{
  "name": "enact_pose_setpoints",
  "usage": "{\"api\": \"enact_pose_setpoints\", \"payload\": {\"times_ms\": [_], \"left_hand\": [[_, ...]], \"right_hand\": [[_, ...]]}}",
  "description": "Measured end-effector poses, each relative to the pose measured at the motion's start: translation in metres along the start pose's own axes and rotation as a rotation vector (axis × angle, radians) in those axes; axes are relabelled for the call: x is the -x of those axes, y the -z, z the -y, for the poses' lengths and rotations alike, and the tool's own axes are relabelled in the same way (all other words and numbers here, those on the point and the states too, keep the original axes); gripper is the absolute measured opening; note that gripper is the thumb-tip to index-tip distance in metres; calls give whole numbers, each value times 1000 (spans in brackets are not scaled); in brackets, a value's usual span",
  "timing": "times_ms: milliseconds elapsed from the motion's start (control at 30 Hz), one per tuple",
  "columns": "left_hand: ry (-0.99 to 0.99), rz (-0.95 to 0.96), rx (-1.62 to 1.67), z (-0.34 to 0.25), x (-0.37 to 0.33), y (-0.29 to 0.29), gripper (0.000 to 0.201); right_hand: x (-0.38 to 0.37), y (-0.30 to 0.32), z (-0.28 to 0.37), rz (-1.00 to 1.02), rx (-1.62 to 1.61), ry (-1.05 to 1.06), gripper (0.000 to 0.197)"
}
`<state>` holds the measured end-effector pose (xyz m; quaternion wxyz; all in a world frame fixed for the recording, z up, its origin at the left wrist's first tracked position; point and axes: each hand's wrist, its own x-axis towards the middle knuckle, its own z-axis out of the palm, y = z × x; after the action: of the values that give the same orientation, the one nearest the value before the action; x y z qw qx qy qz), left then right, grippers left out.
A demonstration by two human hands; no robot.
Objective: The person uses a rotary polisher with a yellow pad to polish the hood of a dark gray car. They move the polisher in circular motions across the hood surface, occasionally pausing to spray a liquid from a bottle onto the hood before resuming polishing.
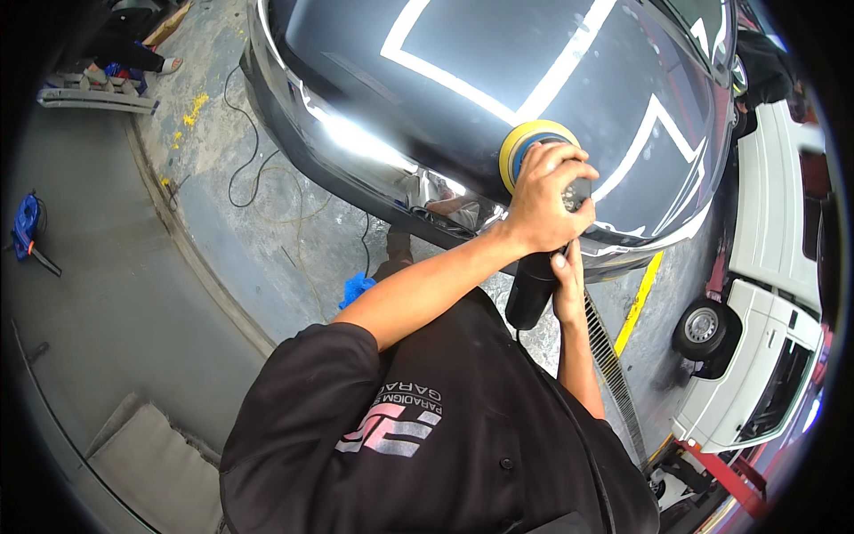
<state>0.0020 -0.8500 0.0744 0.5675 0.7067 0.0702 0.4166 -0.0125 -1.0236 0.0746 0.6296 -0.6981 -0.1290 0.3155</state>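
Dark car hood (356, 44): yellow pad (509, 165) at front edge, seemingly against paint; should sit flat, glide slowly, press lightly near edge. Polisher (531, 292) slopes back toward person. Left hand (544, 203), fingers clamped over head: good for steadying. Right hand (570, 289) holds body, fingers partly hidden. Bright lines (656, 126), apparently reflections, could reveal haze.

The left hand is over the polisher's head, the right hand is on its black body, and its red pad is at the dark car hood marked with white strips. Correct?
Not quite: the pad is yellow, not red, as the head view shows. The left hand is over the polisher's head, and the right hand is on its black body.
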Motion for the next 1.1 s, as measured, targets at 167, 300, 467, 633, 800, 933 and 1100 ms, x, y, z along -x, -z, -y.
{"api": "enact_pose_setpoints", "payload": {"times_ms": [167, 300, 467, 633, 800, 933, 1100], "left_hand": [[81, -8, 47, -2, 3, -8, 22], [58, -89, 9, -3, 7, -15, 22], [82, -163, -12, -6, 9, -21, 23], [131, -263, -15, -6, 17, -26, 24], [84, -329, -92, -13, 27, -50, 24], [65, -199, -51, -19, 46, -64, 29], [200, -179, -87, -30, 73, -31, 37]], "right_hand": [[-8, 11, -12, 18, 7, -21, 84], [-10, 11, -4, -38, 58, -1, 61], [-22, 22, -5, -31, 125, 29, 58], [-15, 52, -1, 188, 134, 30, 79], [5, 94, 0, 220, 474, -110, 78], [22, 115, -3, 154, 555, -73, 71], [33, 105, -22, 4, 396, -124, 74]]}}
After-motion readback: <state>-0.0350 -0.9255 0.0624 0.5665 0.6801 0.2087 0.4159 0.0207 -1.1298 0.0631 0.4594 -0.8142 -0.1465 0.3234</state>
